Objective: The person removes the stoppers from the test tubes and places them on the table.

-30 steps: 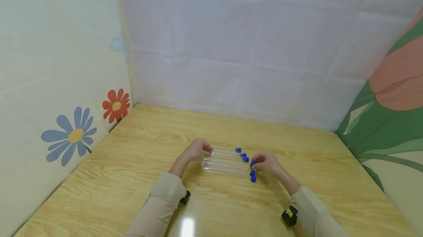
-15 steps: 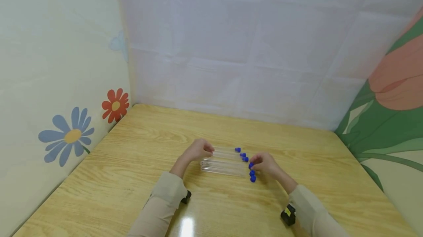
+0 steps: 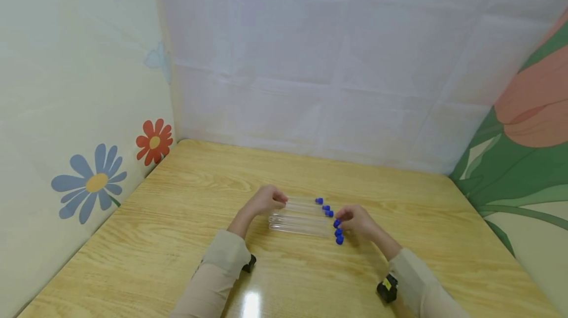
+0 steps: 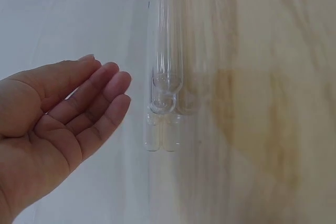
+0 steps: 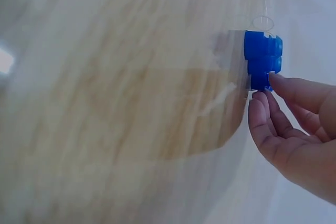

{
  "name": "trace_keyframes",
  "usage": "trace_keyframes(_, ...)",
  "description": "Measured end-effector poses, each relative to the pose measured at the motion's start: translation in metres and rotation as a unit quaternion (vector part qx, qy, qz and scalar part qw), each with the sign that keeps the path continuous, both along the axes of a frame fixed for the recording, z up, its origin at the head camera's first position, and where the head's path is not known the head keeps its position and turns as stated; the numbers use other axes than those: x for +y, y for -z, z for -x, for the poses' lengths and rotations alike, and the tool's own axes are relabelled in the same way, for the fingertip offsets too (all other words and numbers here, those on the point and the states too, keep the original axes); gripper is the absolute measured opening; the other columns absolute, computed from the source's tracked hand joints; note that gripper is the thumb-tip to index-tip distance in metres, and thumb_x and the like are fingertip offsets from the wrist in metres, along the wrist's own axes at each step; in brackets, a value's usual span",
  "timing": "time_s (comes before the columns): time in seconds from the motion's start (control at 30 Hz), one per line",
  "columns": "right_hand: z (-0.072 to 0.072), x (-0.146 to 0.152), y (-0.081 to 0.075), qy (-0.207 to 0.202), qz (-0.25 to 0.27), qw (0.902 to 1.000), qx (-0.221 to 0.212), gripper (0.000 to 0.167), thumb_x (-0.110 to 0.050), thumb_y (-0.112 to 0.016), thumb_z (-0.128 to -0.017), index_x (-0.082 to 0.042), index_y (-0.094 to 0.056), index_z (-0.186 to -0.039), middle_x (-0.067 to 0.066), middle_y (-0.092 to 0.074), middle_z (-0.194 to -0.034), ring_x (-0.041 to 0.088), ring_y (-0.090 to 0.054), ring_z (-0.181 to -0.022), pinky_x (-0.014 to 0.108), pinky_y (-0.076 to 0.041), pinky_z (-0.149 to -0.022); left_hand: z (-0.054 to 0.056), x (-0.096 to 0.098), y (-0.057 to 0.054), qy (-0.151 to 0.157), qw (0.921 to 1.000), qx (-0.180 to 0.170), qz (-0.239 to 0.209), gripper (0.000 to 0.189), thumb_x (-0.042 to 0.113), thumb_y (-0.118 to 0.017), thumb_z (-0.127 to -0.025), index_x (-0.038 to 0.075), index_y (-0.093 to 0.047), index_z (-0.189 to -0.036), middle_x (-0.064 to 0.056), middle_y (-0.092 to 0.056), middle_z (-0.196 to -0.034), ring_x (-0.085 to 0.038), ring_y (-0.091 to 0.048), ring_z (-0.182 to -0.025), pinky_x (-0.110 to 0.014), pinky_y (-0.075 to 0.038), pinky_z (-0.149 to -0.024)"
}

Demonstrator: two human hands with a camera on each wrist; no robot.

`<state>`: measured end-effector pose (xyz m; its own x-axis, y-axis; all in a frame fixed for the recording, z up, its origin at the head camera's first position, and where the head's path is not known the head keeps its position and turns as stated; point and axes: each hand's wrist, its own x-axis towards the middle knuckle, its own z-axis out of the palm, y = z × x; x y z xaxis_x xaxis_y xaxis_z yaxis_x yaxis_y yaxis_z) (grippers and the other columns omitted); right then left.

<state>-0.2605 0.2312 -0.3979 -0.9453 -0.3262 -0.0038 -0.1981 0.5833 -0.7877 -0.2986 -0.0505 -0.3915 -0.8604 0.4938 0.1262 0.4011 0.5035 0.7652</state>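
Clear test tubes point(image 3: 299, 225) lie side by side on the table, their rounded ends to the left. My left hand point(image 3: 267, 200) is by the rounded ends of the farther tubes. In the left wrist view the left hand point(image 4: 68, 119) has loosely bent fingers, with nothing seen between them, beside the tubes point(image 4: 168, 51). My right hand point(image 3: 358, 220) pinches a blue stopper point(image 3: 337, 223) between thumb and fingertips, right of the tubes. Two more blue stoppers point(image 3: 339, 236) lie just nearer. In the right wrist view the thumb of the right hand point(image 5: 299, 124) touches the lowest stopper point(image 5: 260, 81).
Three other blue stoppers point(image 3: 326, 208) lie farther back, by the right ends of the far tubes. The wooden table point(image 3: 213, 175) reaches to a white cloth backdrop point(image 3: 284, 61). Flower-printed side panels point(image 3: 97, 182) flank it.
My right hand and the stopper at its fingertips have shifted slightly left and toward me, and the stopper looks turned. The left hand has barely moved.
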Motion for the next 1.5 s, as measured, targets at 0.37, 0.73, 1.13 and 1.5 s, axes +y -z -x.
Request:
trace_keyframes(0.37, -0.001, 0.004, -0.007, 0.012, 0.029, 0.9988, -0.036, 0.023, 0.009, -0.060, -0.075, 0.018, -0.053, -0.094, 0.014, -0.060, -0.083, 0.021, -0.057, -0.075, 0.034, -0.051, -0.066, 0.010, 0.005, -0.003, -0.024, 0.9997, 0.010, 0.003, 0.014, -0.001, -0.061, -0.081, -0.005, -0.065, -0.094, -0.012, -0.065, -0.091, -0.024, -0.060, -0.086, -0.029, -0.049, -0.074)
trace_keyframes(0.73, -0.002, 0.005, -0.006, -0.009, 0.043, 0.9984, -0.035, 0.023, 0.009, -0.060, -0.076, 0.021, -0.051, -0.094, 0.016, -0.061, -0.080, 0.017, -0.057, -0.070, 0.030, -0.050, -0.060, 0.019, 0.009, 0.007, 0.007, 0.9949, 0.077, 0.064, 0.013, -0.009, -0.065, -0.074, -0.003, -0.067, -0.086, -0.010, -0.064, -0.081, -0.020, -0.057, -0.076, -0.025, -0.048, -0.068)
trace_keyframes(1.13, -0.001, 0.006, -0.003, -0.006, 0.041, 0.9985, -0.035, 0.021, 0.009, -0.060, -0.077, 0.020, -0.052, -0.093, 0.015, -0.061, -0.079, 0.017, -0.057, -0.068, 0.028, -0.049, -0.058, 0.012, 0.016, 0.005, 0.018, 0.9908, 0.084, 0.105, 0.021, -0.017, -0.062, -0.067, -0.003, -0.068, -0.082, -0.010, -0.064, -0.078, -0.019, -0.056, -0.071, -0.025, -0.048, -0.064)
trace_keyframes(1.5, 0.000, 0.008, -0.002, -0.005, 0.051, 0.9978, -0.043, 0.021, 0.010, -0.060, -0.077, 0.020, -0.051, -0.094, 0.013, -0.061, -0.078, 0.015, -0.056, -0.066, 0.026, -0.049, -0.056, 0.007, 0.017, 0.005, 0.039, 0.9843, 0.105, 0.137, 0.018, -0.013, -0.058, -0.076, -0.002, -0.069, -0.086, -0.013, -0.065, -0.089, -0.025, -0.060, -0.083, -0.029, -0.051, -0.070)
